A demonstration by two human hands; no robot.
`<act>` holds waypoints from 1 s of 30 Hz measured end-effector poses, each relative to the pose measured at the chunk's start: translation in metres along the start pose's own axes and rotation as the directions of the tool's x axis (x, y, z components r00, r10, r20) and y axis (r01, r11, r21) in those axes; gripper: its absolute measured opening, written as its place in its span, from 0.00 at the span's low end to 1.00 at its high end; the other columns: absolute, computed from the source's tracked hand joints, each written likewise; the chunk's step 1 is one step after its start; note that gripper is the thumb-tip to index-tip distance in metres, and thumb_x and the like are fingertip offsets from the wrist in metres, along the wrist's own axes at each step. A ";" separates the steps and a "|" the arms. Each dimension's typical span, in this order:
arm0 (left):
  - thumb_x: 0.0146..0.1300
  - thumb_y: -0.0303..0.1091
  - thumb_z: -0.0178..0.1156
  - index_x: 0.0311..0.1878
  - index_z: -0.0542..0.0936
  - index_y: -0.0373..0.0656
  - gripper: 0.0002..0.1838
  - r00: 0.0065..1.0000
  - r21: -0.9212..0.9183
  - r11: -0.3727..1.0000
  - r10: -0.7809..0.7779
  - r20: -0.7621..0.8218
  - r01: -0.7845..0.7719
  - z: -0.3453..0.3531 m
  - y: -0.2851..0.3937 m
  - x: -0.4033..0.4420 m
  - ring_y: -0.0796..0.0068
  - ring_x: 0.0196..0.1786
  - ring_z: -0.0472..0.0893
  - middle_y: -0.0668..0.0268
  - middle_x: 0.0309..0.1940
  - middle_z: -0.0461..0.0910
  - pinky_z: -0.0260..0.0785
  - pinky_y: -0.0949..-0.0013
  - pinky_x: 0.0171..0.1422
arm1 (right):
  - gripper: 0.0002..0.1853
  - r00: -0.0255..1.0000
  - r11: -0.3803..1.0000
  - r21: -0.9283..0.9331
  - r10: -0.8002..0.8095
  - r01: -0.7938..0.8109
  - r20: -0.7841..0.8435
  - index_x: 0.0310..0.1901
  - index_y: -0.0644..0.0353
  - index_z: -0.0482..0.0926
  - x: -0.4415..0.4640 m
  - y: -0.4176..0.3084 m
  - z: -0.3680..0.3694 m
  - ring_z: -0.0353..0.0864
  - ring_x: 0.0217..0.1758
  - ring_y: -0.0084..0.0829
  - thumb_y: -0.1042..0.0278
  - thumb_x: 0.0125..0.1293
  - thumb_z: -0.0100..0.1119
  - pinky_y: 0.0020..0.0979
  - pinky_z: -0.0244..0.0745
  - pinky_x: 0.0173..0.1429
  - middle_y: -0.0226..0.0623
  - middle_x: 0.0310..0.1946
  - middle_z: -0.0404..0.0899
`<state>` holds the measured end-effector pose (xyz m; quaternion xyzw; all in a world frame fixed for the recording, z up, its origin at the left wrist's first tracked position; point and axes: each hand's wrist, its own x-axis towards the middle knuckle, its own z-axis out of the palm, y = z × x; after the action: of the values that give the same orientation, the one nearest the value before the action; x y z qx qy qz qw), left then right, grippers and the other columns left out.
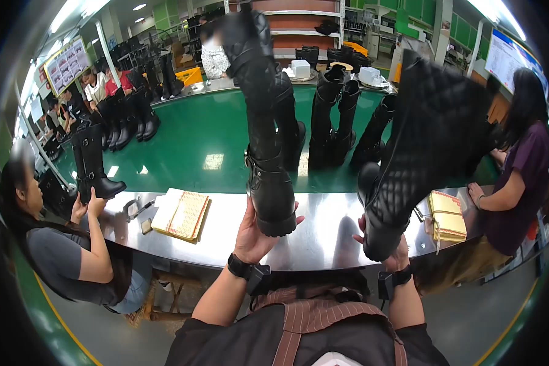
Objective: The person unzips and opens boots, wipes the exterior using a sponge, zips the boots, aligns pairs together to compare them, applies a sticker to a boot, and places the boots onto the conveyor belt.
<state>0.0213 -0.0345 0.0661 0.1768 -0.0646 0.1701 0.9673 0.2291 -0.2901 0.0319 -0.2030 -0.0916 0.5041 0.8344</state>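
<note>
My left hand holds a tall black boot from below, gripping its foot near the sole. That boot stands roughly upright in the air and has a buckled strap at the ankle. My right hand is under a second black boot, its fingers around the foot part. The second boot has a quilted shaft that leans up and to the right, close to the camera. Both boots are raised above the metal strip of the table. Most fingers of my right hand are hidden behind the leather.
More black boots stand on the green tabletop. Stacks of yellow-white paper lie at left and right. A person at left holds a boot; another stands at right. A yellow crate is at the back.
</note>
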 end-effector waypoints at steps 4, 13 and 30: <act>0.72 0.59 0.44 0.73 0.60 0.48 0.34 0.994 0.069 0.998 0.013 -0.105 -0.006 -0.011 -0.010 -0.008 0.56 0.73 0.62 0.56 0.71 0.63 0.50 0.49 0.78 | 0.32 0.988 0.995 0.025 -0.101 0.099 0.113 0.72 0.54 0.60 0.000 0.013 0.019 0.64 0.71 0.41 0.44 0.74 0.43 0.58 0.59 0.72 0.41 0.68 0.67; 0.71 0.59 0.46 0.74 0.57 0.48 0.36 0.985 0.232 0.973 0.019 -0.172 0.022 -0.004 -0.022 -0.006 0.66 0.73 0.63 0.65 0.71 0.64 0.52 0.57 0.77 | 0.28 0.971 0.954 -0.233 -0.218 0.190 -0.100 0.65 0.54 0.69 0.010 0.039 0.044 0.73 0.65 0.37 0.48 0.70 0.56 0.43 0.66 0.70 0.35 0.62 0.74; 0.68 0.59 0.52 0.71 0.63 0.48 0.35 0.952 0.246 0.968 0.120 -0.282 -0.049 0.000 -0.032 0.000 0.68 0.66 0.72 0.66 0.66 0.71 0.65 0.63 0.70 | 0.27 0.944 0.941 -0.261 -0.268 0.214 -0.193 0.62 0.55 0.72 0.009 0.049 0.067 0.75 0.61 0.34 0.46 0.68 0.59 0.39 0.72 0.65 0.35 0.58 0.77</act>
<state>0.0328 -0.0624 0.0560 0.2600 0.0934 0.2426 0.9300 0.1700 -0.2453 0.0708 -0.3440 -0.0798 0.3568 0.8649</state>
